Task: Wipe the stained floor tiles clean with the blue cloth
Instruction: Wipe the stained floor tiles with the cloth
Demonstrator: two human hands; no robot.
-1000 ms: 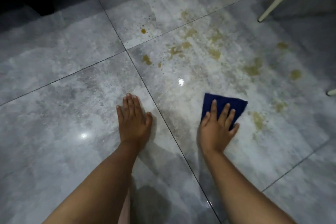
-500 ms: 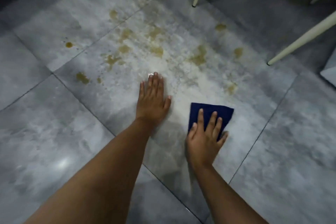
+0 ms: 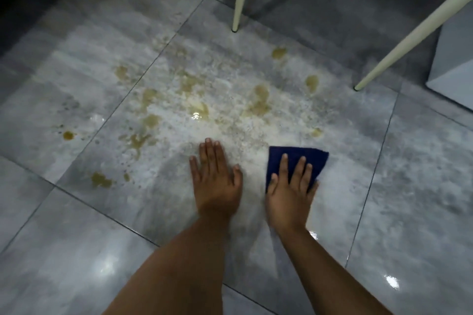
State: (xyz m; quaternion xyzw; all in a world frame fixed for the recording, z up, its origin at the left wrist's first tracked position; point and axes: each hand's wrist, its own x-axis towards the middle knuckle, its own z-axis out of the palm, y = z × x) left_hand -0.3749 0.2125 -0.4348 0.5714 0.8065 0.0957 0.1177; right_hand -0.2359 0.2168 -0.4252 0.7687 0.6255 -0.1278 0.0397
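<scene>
A folded blue cloth (image 3: 312, 158) lies flat on the grey floor tile (image 3: 358, 161). My right hand (image 3: 290, 192) presses down on its near half with straight, spread fingers. My left hand (image 3: 216, 183) rests flat on the same tile just left of the cloth, fingers together. Several yellow-brown stains (image 3: 259, 100) spread over the tile beyond both hands, with more stains (image 3: 101, 179) at the left near the grout line.
Two cream chair legs stand on the floor beyond the stains, one leg (image 3: 239, 0) at the top centre and one leg (image 3: 409, 36) slanting at the right. A pale box-like object (image 3: 453, 59) sits at the right edge. Dark shadow fills the top left.
The view has swung so the stains and chair legs sit closer and more central. My left hand shifted right onto the stained tile, beside the cloth. My right hand stays on the cloth.
</scene>
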